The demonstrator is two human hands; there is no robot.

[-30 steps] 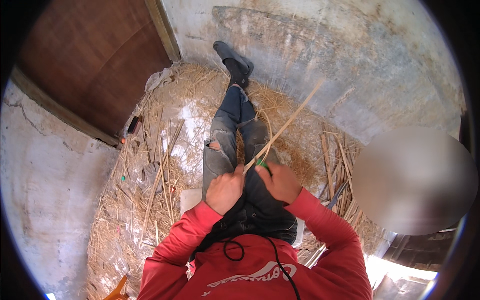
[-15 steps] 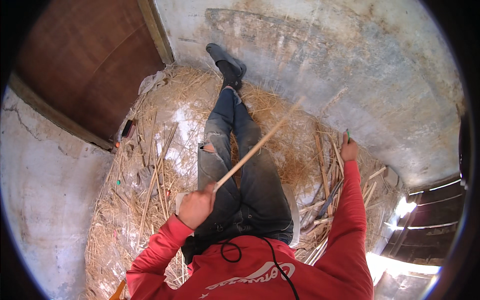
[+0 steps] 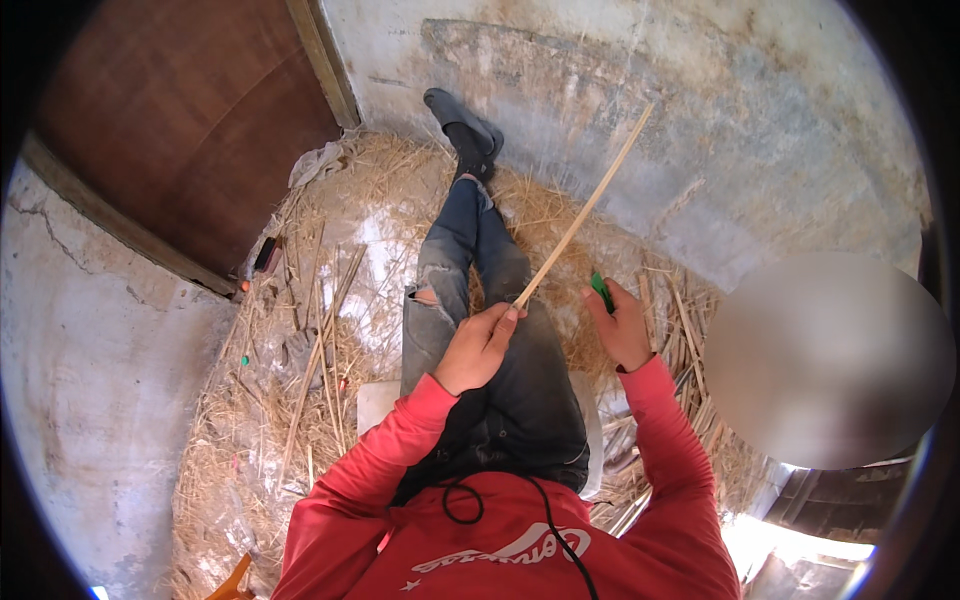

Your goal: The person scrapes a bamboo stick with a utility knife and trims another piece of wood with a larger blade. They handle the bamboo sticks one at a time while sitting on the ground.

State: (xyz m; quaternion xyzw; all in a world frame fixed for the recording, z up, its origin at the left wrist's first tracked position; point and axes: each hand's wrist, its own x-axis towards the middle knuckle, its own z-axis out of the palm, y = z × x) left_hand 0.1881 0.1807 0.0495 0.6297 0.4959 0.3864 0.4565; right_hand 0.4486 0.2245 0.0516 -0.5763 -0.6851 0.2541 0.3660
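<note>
Over my thighs, my left hand (image 3: pixel 480 347) is closed round the lower end of a long, thin wooden stick (image 3: pixel 584 212). From there the stick slants up and to the right, its far end in front of the wall. To the right of my knees, my right hand (image 3: pixel 621 326) is closed on a small green tool (image 3: pixel 601 290). Only its green part shows between thumb and fingers, so its kind cannot be made out. The green tool is apart from the stick.
My outstretched legs (image 3: pixel 470 255) cross the straw-strewn floor (image 3: pixel 381 178) toward a worn wall (image 3: pixel 560 70). Loose wooden strips (image 3: pixel 690 335) lie to the right, and more sticks (image 3: pixel 322 340) to the left. A brown door panel (image 3: pixel 190 130) stands at upper left. A blurred oval hides the right side.
My right hand has come inward from the far right with the green tool. My left hand has moved right and up, and the stick now stands steeper. A blurred oval has appeared at right.
</note>
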